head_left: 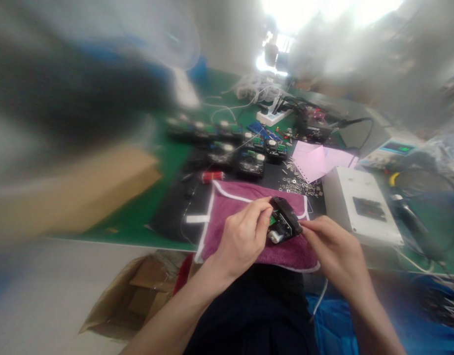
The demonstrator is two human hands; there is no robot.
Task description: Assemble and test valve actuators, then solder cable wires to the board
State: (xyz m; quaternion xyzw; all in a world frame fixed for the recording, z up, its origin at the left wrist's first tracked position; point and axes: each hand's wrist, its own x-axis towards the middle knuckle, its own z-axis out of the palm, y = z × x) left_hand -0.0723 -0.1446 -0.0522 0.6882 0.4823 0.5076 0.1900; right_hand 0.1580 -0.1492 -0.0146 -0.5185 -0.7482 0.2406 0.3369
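Observation:
My left hand [245,236] grips a black device housing [285,220] by its left side. A green circuit board and a white round part show inside the housing, which is tilted above a purple towel [227,197] with white trim. My right hand [333,246] is closed in a pinch at the housing's right edge; whether its fingertips hold the edge itself or a tiny part there is too small to tell. Just behind the towel, several similar black units [251,163] with white knobs stand on a black mat [171,212].
Loose screws and rings [296,186] lie beyond the towel near pink paper sheets [315,160]. A white box [360,202] stands to the right, a red cylinder [212,176] at the mat's left. Cardboard [116,187] is on the left; an open carton [138,291] sits below the table edge.

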